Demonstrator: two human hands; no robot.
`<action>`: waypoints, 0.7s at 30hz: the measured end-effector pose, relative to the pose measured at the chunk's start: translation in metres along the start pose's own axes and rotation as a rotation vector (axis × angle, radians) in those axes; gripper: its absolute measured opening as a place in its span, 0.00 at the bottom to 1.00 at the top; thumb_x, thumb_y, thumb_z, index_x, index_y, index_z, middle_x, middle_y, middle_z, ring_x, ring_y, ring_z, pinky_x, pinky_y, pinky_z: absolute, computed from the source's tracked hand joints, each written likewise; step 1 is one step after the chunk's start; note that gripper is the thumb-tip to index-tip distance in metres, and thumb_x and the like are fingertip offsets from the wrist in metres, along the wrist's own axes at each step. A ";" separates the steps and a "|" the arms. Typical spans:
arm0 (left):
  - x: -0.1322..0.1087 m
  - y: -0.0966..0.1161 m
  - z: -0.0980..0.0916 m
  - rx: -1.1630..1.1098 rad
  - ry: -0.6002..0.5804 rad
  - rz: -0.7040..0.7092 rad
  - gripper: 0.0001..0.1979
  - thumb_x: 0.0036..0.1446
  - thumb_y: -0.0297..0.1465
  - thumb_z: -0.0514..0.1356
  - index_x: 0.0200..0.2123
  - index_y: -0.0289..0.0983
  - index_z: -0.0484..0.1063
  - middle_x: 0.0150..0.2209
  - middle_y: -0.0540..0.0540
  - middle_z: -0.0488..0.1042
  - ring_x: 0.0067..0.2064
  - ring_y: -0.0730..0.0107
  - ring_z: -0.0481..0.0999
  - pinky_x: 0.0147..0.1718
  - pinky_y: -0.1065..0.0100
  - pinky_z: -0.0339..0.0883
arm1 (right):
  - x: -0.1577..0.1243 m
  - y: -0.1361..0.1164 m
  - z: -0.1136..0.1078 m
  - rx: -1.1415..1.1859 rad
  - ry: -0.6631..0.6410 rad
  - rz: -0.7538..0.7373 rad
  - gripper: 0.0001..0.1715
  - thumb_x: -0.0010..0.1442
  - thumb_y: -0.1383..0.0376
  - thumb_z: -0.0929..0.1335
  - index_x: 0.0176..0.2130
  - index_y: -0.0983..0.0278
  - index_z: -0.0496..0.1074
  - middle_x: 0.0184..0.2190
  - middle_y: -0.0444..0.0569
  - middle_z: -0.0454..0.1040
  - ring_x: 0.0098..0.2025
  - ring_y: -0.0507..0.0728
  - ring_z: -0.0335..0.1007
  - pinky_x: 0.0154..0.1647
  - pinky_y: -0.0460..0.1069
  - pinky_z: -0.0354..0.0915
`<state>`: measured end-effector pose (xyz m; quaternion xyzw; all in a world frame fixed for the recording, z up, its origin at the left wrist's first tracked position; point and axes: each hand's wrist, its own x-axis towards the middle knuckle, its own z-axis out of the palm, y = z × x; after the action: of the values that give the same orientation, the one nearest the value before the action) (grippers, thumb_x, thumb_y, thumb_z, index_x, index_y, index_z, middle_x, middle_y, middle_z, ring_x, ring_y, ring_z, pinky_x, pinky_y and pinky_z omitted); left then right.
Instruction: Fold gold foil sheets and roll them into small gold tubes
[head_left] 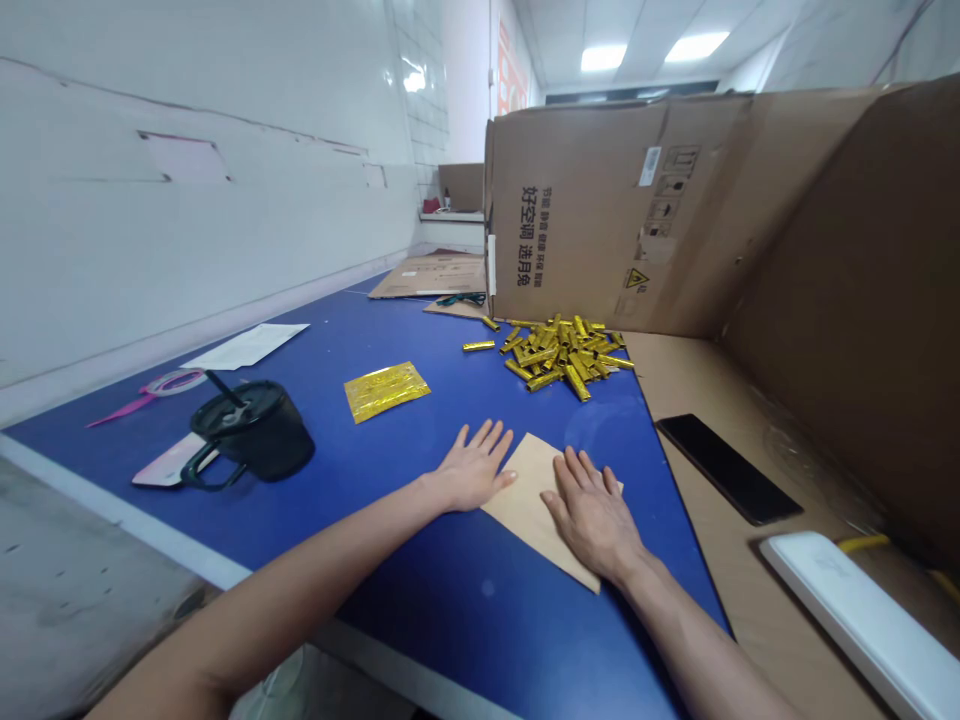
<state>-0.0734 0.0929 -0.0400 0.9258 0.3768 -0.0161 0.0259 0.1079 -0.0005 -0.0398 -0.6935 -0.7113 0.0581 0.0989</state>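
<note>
1. Our fingers [579, 470] are spread on both hands, lying flat and pinching nothing.
2. Our right hand [592, 515] presses palm down on a sheet of kraft paper [529, 510], with its fingertips near the sheet's far edge.
3. Our left hand [474, 468] lies palm down on the blue table [420, 560], just beside the sheet, and its thumb reaches the sheet's edge.
4. The sheet lies flat on the table, turned at an angle, between our hands and partly under the right one.
5. Ahead of us sit a gold foil sheet [387, 391] and a heap of gold sticks [562, 358], with a few sticks lying loose at the heap's edge.
6. To our left stands a black cup [255, 430] with a straw, its base on a pink card [169, 462]. Past it lie a tape roll [176, 381] and white paper [247, 345].
7. To our right, on a cardboard sheet [750, 610] beside the table, lie a black phone [727, 468], a white plastic strip [847, 620] and a yellow cable [862, 543].
8. Beyond the heap stands a large printed carton [600, 220], with a flattened carton [427, 277] and teal-handled scissors [461, 299] near its left side.
</note>
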 end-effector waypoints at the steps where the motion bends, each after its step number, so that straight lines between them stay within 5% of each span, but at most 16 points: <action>1: 0.002 -0.002 0.001 0.022 0.030 -0.052 0.32 0.58 0.46 0.39 0.60 0.34 0.40 0.61 0.38 0.41 0.62 0.55 0.37 0.54 0.47 0.35 | 0.000 0.000 -0.001 0.007 0.036 0.004 0.29 0.59 0.56 0.55 0.56 0.68 0.57 0.59 0.56 0.51 0.61 0.61 0.41 0.57 0.60 0.40; 8: 0.020 -0.005 -0.013 0.153 0.243 -0.225 0.31 0.55 0.42 0.51 0.57 0.32 0.50 0.58 0.35 0.52 0.60 0.53 0.46 0.54 0.51 0.40 | -0.002 -0.002 -0.011 0.068 0.167 -0.225 0.14 0.58 0.63 0.59 0.38 0.61 0.72 0.46 0.49 0.69 0.48 0.56 0.61 0.48 0.52 0.55; 11: 0.026 0.008 -0.023 0.133 0.268 -0.248 0.24 0.54 0.37 0.54 0.52 0.32 0.58 0.53 0.34 0.60 0.54 0.51 0.57 0.49 0.54 0.52 | -0.004 -0.005 -0.012 0.071 0.191 -0.216 0.15 0.58 0.62 0.59 0.30 0.62 0.73 0.34 0.49 0.71 0.38 0.54 0.64 0.40 0.49 0.59; 16: 0.021 0.044 -0.019 0.072 0.172 -0.048 0.12 0.55 0.35 0.51 0.36 0.36 0.69 0.38 0.42 0.70 0.43 0.61 0.68 0.40 0.65 0.62 | -0.007 -0.007 -0.010 0.240 0.195 -0.246 0.16 0.59 0.64 0.57 0.28 0.63 0.69 0.25 0.46 0.68 0.29 0.51 0.64 0.31 0.45 0.59; 21: 0.016 0.055 -0.002 -0.036 0.096 0.193 0.24 0.54 0.33 0.50 0.54 0.31 0.56 0.57 0.38 0.55 0.58 0.61 0.53 0.54 0.63 0.48 | -0.009 -0.007 -0.012 0.467 0.325 -0.275 0.13 0.60 0.65 0.57 0.33 0.63 0.68 0.28 0.47 0.69 0.32 0.52 0.65 0.35 0.46 0.60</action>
<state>-0.0238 0.0649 -0.0368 0.9569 0.2867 0.0378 0.0258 0.1040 -0.0102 -0.0272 -0.5497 -0.7405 0.0943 0.3748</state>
